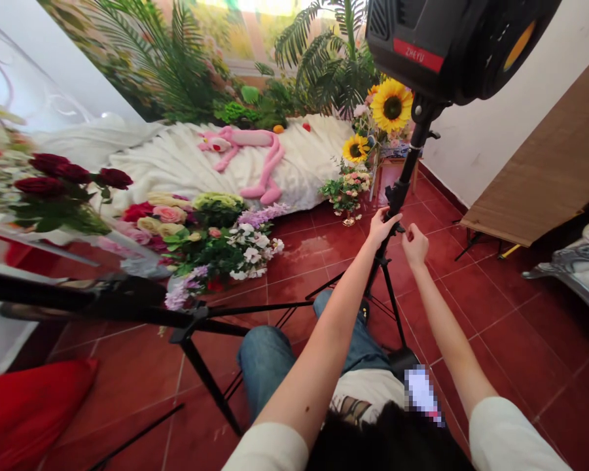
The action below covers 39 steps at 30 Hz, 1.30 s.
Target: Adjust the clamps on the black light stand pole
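- The left hand (383,226) is wrapped around the black pole (409,167) of a stand, on the right side of the room.
- The right hand (415,245) is curled up like a loose fist, just to the right of the pole, close to a small black knob (398,227). I see nothing in it, but I can't tell if something tiny is hidden inside.
- A big black lamp (436,46) sits on top of the pole. It looks heavy. If the knob got loose and the left hand let go, the pole could slide down fast and pinch the fingers.
- With the heavy part up high, the stand could tip if someone pushed it sideways.
- The yellow sunflowers (392,104) are just past the pole, on the far side. A falling lamp could squash them.
- The stand's thin legs (396,304) are spread on the red tile floor (304,255), near the person's jeans (267,363). A knee or foot could bump a leg and make the lamp wobble.
- Another black stand (157,314) is near, on the left, beside the flowers (226,248). Stepping back that way could mean a trip.
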Motion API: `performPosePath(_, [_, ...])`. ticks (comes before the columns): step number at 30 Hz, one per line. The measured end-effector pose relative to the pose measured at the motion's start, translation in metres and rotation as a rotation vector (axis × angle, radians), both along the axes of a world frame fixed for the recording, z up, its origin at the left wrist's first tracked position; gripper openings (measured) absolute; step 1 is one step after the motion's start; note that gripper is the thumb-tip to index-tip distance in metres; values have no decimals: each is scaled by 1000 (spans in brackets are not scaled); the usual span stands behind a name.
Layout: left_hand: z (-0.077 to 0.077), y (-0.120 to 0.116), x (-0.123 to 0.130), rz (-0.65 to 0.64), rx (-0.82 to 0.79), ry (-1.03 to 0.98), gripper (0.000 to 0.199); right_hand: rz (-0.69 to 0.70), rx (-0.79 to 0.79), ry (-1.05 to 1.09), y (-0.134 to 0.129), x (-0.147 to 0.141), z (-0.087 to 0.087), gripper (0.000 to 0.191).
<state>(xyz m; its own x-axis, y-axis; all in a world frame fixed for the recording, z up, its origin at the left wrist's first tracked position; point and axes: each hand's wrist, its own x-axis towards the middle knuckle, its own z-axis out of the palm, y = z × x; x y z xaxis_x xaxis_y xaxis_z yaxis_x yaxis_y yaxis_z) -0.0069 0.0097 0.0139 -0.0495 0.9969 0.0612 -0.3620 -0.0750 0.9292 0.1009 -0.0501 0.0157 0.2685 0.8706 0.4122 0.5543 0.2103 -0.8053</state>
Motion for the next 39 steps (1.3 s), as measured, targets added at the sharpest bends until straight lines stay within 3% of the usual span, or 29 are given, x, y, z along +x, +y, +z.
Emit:
performPosePath(3, [-1,0,0,5,15,-14,52,-9,57,-168,-7,16,1,22])
performPosePath(8, [-5,2,2,12,22,-5,49,-27,115,-26,2,18,8,27])
performPosePath(14, [-14,10,3,51,87,45,37,237,94,-61,39,-3,27,47])
performPosePath(17, [-17,12,3,87,144,94,30,240,50,-39,49,-15,34,47])
performPosePath(24, [-9,0,4,45,173,153,32,130,182,68,58,-29,69,50])
performPosePath(31, [1,-13,8,21,96,177,42,290,303,62,81,-18,112,59])
performPosePath(35, [1,-14,8,46,113,228,43,337,331,49,83,-15,122,61])
performPosePath(39, [-1,-14,8,80,121,256,41,319,326,30,77,-13,120,61])
